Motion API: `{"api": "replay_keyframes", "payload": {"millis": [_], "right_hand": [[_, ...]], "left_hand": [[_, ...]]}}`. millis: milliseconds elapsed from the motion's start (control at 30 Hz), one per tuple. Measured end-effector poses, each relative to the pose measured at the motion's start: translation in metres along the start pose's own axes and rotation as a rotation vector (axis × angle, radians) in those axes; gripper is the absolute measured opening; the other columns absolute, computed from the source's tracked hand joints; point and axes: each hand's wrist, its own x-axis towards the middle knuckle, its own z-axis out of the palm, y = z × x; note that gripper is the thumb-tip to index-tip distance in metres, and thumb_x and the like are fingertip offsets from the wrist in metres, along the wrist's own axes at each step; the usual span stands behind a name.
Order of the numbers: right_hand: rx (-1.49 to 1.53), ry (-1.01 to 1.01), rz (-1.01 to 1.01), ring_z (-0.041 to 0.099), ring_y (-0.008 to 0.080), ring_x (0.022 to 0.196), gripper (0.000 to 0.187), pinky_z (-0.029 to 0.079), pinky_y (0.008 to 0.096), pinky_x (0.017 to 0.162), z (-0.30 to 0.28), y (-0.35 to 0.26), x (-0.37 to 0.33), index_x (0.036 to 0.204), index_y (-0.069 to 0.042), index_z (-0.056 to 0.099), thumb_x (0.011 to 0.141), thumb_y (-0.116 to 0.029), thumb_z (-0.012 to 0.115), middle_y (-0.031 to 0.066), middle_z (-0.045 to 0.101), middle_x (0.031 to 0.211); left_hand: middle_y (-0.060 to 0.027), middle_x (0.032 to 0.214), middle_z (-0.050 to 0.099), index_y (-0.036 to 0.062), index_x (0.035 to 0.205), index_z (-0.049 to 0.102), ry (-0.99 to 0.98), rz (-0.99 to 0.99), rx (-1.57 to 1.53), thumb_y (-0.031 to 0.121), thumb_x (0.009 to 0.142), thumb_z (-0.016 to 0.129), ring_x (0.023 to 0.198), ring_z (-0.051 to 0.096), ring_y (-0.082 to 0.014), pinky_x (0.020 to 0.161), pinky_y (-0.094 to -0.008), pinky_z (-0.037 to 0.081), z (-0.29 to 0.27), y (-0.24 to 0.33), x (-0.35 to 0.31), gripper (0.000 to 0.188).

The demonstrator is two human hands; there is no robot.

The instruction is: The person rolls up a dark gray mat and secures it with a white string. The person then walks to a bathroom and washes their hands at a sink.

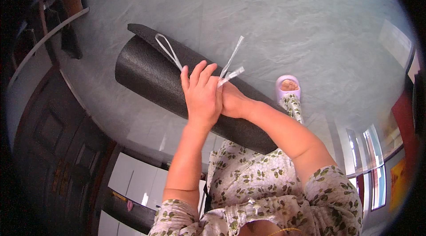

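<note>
A black rolled mat (151, 74) lies slantwise in front of me, its loose outer edge lifted along the upper side. A white plastic string (168, 52) is at its middle, with a loop on the left and two loose ends on the right. My left hand (202, 98) is over the mat, some fingers stretched out, pinching the string near the thumb. My right hand (235, 101) is closed beside it at the string, its fingers partly hidden behind my left hand. The two hands touch.
A grey marbled floor (301, 27) spreads around the mat. My foot in a lilac slipper (288, 86) is to the right. A dark panelled door (53, 143) and white cabinets (137, 180) stand at the lower left, a metal-railed rack (62, 25) at the upper left.
</note>
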Motion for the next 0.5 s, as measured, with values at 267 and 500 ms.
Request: {"api": "replay_keyframes", "payload": {"millis": [267, 500], "right_hand": [[0.015, 0.036, 0.078, 0.06, 0.0338, 0.086, 0.018, 0.048, 0.0409, 0.074, 0.006, 0.004, -0.004, 0.086, -0.004, 0.064, 0.078, -0.02, 0.064, 0.014, 0.065, 0.087], [0.043, 0.028, 0.138, 0.062, 0.0297, 0.073, 0.034, 0.048, 0.0367, 0.065, 0.003, 0.007, 0.004, 0.072, -0.007, 0.068, 0.087, -0.033, 0.053, 0.0136, 0.064, 0.075]], "left_hand": [[-0.0119, 0.096, 0.06, 0.0061, 0.102, 0.061, -0.324, -0.182, -0.228, 0.022, 0.084, 0.058, 0.087, 0.058, -0.0313, 0.076, -0.036, 0.047, -0.021, -0.015, 0.011, 0.024], [-0.0094, 0.093, 0.06, 0.0064, 0.117, 0.055, -0.178, -0.377, -0.285, 0.017, 0.073, 0.073, 0.079, 0.058, -0.0235, 0.07, -0.034, 0.048, -0.027, -0.012, -0.043, 0.049]]}}
